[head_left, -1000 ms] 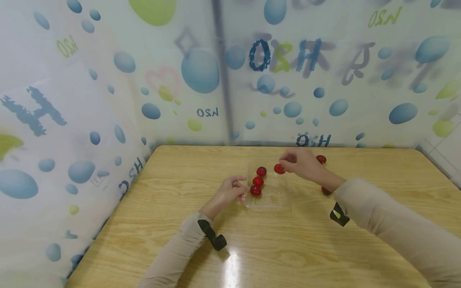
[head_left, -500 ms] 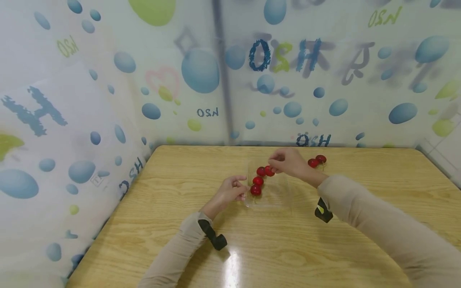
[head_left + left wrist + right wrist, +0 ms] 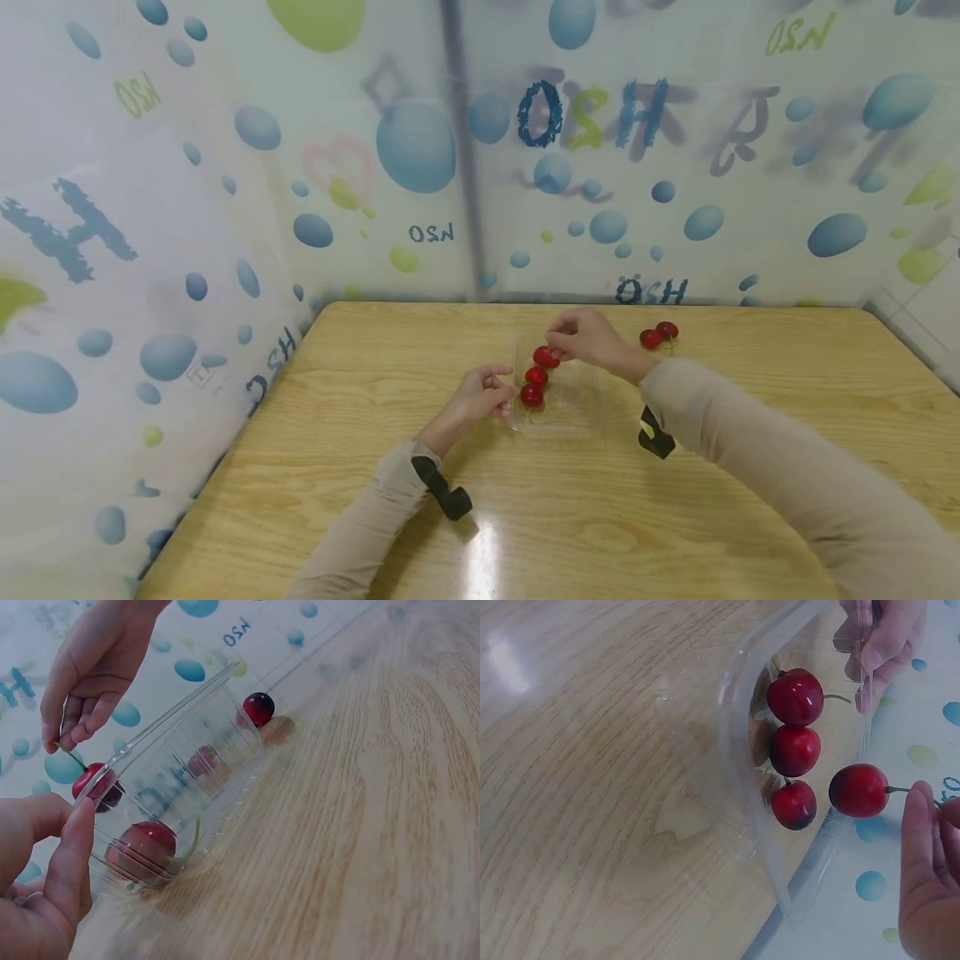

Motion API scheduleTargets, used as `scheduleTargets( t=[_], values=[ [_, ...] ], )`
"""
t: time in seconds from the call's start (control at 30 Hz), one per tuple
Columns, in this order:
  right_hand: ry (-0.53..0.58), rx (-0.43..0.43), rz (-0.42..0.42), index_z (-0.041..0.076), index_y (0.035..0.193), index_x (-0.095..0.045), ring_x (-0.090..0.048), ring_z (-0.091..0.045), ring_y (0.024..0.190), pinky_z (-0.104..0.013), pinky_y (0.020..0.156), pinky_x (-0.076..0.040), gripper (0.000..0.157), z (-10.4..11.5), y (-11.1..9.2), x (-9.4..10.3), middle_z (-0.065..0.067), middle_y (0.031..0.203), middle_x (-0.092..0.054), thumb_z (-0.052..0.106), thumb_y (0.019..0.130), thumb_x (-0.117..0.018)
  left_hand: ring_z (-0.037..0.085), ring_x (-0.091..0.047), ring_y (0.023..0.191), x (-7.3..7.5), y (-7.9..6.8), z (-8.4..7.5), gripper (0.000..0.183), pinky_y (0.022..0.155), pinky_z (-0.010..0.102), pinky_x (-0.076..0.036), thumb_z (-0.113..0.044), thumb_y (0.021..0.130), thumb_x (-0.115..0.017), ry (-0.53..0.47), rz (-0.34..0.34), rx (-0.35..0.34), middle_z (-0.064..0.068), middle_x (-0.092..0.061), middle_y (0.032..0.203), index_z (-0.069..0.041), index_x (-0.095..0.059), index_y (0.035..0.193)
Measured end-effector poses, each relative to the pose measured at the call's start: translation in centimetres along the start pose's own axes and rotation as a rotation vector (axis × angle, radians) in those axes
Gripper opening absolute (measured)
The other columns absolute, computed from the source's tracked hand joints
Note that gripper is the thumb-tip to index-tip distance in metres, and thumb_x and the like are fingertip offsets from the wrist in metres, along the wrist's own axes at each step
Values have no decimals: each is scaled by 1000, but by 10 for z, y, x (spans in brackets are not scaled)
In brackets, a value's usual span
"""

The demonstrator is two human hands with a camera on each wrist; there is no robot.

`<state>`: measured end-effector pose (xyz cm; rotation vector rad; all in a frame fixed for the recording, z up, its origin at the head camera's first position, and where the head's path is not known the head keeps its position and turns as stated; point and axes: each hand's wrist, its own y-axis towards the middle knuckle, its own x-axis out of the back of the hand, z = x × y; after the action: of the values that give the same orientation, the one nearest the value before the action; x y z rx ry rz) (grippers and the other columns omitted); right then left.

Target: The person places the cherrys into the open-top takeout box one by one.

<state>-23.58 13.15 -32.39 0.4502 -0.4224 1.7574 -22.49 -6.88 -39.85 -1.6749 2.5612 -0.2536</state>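
A clear plastic box (image 3: pixel 577 404) stands on the table between the hands. My left hand (image 3: pixel 476 396) pinches its left rim between thumb and fingers. From the right, my right hand (image 3: pixel 588 337) pinches the green stem of a red cherry (image 3: pixel 859 790), which hangs over the box. Below it, three cherries sit in a row inside the box: a near cherry (image 3: pixel 795 697), a middle cherry (image 3: pixel 795 750) and a far cherry (image 3: pixel 793 804). In the head view the hanging cherry covers much of the far one.
Two more cherries (image 3: pixel 651 338) lie together on the wooden table (image 3: pixel 712 500) behind and right of the box. A patterned wall covering (image 3: pixel 510 208) rises directly behind the table's back edge. Each wrist carries a black camera strap (image 3: pixel 442 487).
My right hand has carried the cherry leftward, from the box's right part to above the far end of the row. The left hand has stayed at the rim.
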Motion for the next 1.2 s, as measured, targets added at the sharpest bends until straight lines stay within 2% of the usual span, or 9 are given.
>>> scheduleTargets(
  t=[0.23, 0.43, 0.63, 0.83, 1.2],
  values=[
    [62, -78, -15, -6, 98, -59, -62, -18, 73, -28, 67, -53, 21, 3, 7, -2, -14, 84, -61, 12, 88, -53, 9, -51, 57, 1, 3, 4, 46, 50, 17, -47, -1, 84, -56, -5, -10, 4, 5, -47, 76, 7, -38, 125],
    [120, -107, -32, -5, 99, -59, -61, -15, 70, -33, 72, -52, 20, 3, 12, -4, -15, 87, -61, 11, 87, -53, 9, -51, 57, 0, 4, 5, 44, 51, 17, -47, -1, 83, -56, -4, -14, 6, 5, -47, 76, 7, -40, 123],
    [160, -100, -41, -7, 99, -58, -62, -16, 70, -33, 71, -52, 21, 5, 16, -8, -16, 86, -62, 9, 87, -52, 9, -51, 56, 0, 4, 4, 42, 50, 17, -47, -1, 83, -56, 10, -27, 7, 6, -48, 77, 6, -42, 122],
    [170, -111, -33, -8, 100, -57, -61, -17, 72, -31, 71, -52, 22, 4, 23, -13, -17, 87, -61, 9, 87, -52, 9, -51, 55, 0, 4, 5, 43, 50, 17, -47, 0, 83, -55, -1, -18, -1, 5, -47, 76, 7, -40, 123],
    [186, -203, -2, -6, 105, -55, -60, -17, 76, -29, 74, -51, 24, 2, 31, -16, -16, 92, -59, 12, 89, -51, 11, -51, 57, 1, 4, 4, 43, 51, 18, -48, -1, 83, -55, 17, -12, 11, 6, -48, 77, 6, -41, 123]
  ],
)
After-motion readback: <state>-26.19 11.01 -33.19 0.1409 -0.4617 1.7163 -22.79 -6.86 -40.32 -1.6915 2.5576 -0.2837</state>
